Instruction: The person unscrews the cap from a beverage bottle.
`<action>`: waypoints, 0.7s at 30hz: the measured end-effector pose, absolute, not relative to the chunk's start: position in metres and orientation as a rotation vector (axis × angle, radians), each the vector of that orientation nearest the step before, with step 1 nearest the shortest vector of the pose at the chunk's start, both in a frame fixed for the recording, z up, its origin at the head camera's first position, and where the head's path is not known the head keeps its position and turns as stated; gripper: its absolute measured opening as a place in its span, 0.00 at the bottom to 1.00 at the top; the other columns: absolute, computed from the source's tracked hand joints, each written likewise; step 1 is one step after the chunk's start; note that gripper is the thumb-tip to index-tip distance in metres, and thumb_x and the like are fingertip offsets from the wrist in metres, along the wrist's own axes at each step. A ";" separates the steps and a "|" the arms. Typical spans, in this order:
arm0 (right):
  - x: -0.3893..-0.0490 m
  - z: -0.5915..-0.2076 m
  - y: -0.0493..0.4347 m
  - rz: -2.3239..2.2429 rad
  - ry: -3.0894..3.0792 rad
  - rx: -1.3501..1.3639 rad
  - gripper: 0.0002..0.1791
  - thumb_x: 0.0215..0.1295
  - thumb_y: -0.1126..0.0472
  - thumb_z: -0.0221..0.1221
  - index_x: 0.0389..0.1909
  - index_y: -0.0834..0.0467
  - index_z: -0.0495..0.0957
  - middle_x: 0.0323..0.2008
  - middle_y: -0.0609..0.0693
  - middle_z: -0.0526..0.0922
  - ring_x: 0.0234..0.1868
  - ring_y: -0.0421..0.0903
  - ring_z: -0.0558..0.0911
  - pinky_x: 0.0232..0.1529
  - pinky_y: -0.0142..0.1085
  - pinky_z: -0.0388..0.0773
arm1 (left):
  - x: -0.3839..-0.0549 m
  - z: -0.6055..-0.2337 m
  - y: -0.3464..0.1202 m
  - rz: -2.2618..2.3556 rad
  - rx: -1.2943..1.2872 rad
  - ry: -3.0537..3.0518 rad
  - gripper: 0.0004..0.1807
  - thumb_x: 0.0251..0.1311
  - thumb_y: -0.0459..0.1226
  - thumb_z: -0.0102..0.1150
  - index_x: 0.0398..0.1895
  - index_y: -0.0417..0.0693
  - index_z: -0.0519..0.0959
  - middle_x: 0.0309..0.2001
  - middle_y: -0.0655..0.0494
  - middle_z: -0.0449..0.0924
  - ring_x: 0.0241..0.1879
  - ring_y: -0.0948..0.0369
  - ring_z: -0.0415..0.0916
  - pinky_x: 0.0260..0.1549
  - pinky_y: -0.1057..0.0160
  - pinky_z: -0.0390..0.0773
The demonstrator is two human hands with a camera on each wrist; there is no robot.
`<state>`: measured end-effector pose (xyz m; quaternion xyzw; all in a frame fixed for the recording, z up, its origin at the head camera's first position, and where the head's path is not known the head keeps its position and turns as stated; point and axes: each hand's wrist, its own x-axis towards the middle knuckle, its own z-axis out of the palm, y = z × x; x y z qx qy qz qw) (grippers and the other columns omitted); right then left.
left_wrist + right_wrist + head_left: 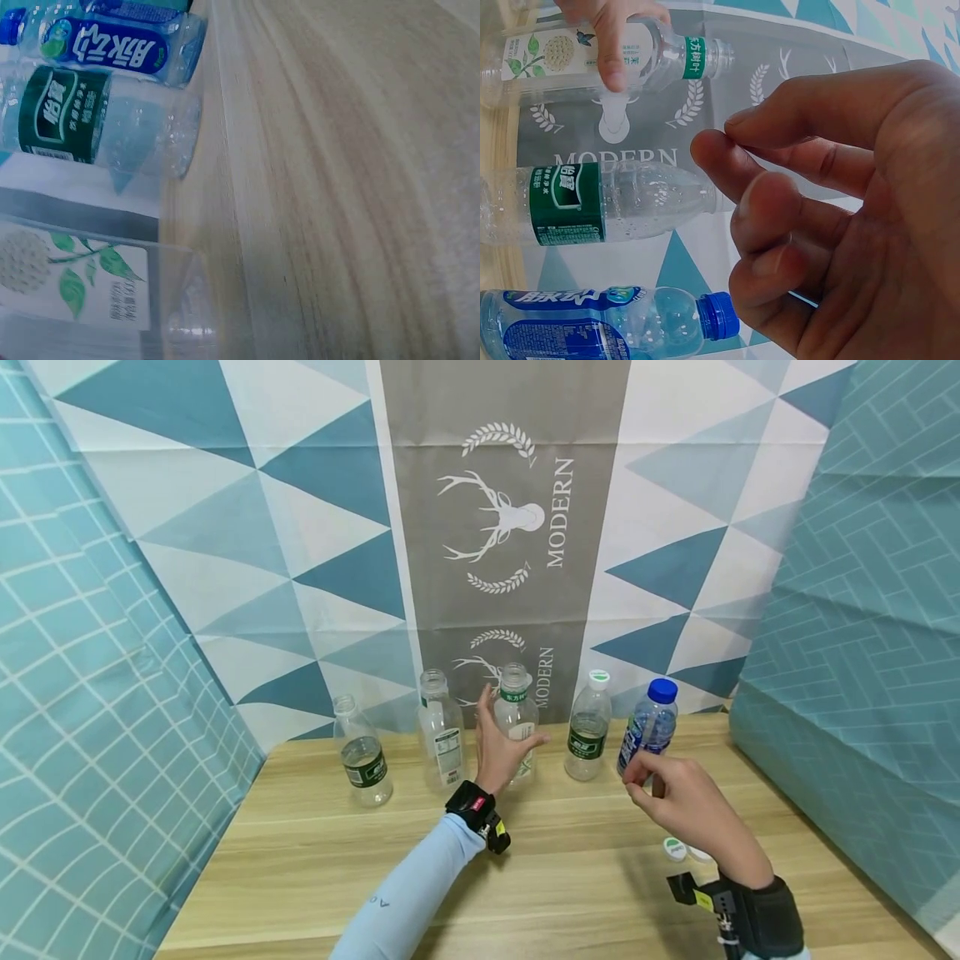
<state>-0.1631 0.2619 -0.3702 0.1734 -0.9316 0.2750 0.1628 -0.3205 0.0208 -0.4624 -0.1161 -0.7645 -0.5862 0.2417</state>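
My left hand (pixel 504 752) is at a clear, uncapped bottle (pixel 517 714) with a green neck band. In the head view, its index finger points up and its straight thumb reaches across the bottle front. The right wrist view shows that thumb (pixel 613 67) over the flower label. My right hand (pixel 678 793) hovers in front of the blue-capped bottle (pixel 651 722), fingers curled and thumb tip meeting the index fingertip. Nothing shows between them. A white-capped bottle (pixel 588 727) with a green label stands between the hands.
Left of my left hand stand another uncapped bottle (pixel 442 731) and a green-labelled uncapped one (pixel 365 760). White caps (pixel 674 849) lie on the wooden table (pixel 570 877) beneath my right forearm. A patterned cloth (pixel 510 410) hangs behind the bottles; a teal-covered side (pixel 862 693) bounds the right.
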 end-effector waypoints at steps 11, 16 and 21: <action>-0.161 -0.365 0.278 0.746 -2.604 0.479 0.10 0.60 0.70 0.67 0.31 0.50 0.81 0.22 0.37 0.78 0.19 0.32 0.67 0.21 0.29 0.66 | -0.259 -0.445 0.053 -1.024 -0.785 -1.572 0.47 0.40 0.36 0.81 0.64 0.31 0.66 0.66 0.24 0.66 0.69 0.37 0.68 0.69 0.41 0.72; -0.159 -0.363 0.281 0.754 -2.605 0.466 0.10 0.60 0.71 0.67 0.31 0.52 0.80 0.22 0.38 0.78 0.19 0.31 0.66 0.21 0.29 0.66 | -0.252 -0.453 0.082 -1.238 -0.800 -1.747 0.44 0.47 0.34 0.77 0.68 0.35 0.65 0.64 0.38 0.71 0.64 0.47 0.73 0.61 0.50 0.79; -0.158 -0.361 0.282 0.769 -2.621 0.427 0.09 0.62 0.69 0.66 0.32 0.52 0.80 0.21 0.39 0.77 0.19 0.32 0.66 0.21 0.30 0.65 | -0.274 -0.461 0.107 -1.538 -0.555 -2.096 0.57 0.52 0.44 0.78 0.81 0.51 0.52 0.75 0.46 0.63 0.73 0.49 0.66 0.69 0.43 0.72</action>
